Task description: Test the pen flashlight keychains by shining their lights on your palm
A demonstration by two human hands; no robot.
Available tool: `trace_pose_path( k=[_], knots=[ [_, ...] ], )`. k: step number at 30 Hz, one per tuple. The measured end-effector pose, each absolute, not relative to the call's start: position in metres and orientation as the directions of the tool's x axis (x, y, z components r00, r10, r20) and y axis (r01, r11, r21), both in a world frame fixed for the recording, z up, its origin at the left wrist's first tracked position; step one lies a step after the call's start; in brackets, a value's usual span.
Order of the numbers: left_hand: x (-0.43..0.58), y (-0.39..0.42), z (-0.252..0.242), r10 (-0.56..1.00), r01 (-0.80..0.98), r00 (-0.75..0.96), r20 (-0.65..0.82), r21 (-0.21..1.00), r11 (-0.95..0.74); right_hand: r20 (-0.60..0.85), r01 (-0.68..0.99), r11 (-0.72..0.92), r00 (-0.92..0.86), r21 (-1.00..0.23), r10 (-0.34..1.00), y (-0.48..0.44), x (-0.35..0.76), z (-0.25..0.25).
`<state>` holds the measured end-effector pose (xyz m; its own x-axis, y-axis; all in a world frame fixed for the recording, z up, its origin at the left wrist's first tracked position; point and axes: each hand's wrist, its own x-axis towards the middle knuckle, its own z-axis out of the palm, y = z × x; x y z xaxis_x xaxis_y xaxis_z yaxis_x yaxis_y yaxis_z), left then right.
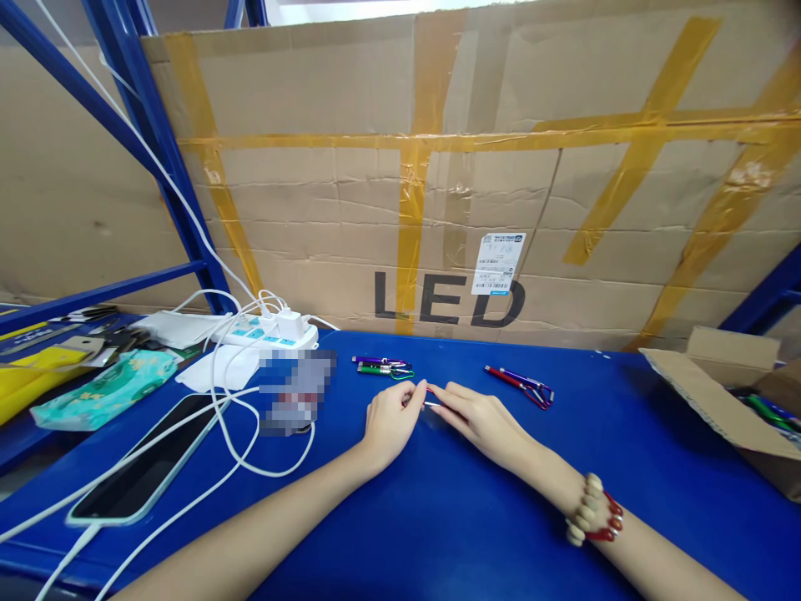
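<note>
"So, where's the little red and silver thing (431,405)?"
"Pinched between the left hand (389,424) and right hand (491,424), short of the table's (381,538) back edge. Neither's nearer; they hide which way it's long."

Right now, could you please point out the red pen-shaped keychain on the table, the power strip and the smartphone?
Red pen-shaped keychain (502,376): head view, barrel.
Power strip (275,341): head view, housing.
Smartphone (141,476): head view, dark screen.
</note>
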<state>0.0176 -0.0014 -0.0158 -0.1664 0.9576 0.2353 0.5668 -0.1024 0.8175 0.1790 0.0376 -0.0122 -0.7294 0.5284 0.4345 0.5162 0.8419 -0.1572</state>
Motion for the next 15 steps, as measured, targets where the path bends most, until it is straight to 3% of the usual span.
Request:
trace_pose_path(
  k=[11, 15],
  knots=[
    [0.0171, 0.0017, -0.0209, 0.938, 0.495, -0.038, 0.345, 0.822, -0.282, 0.459, 0.570, 0.812, -0.692, -0.128, 0.558, 0.0414, 0.1806, -0.0133],
    [0.0158, 0.0030, -0.0230, 0.938, 0.505, -0.025, 0.345, 0.814, -0.286, 0.468, 0.566, 0.804, -0.669, -0.185, 0.578, 0.0399, 0.1796, -0.0115]
  ],
)
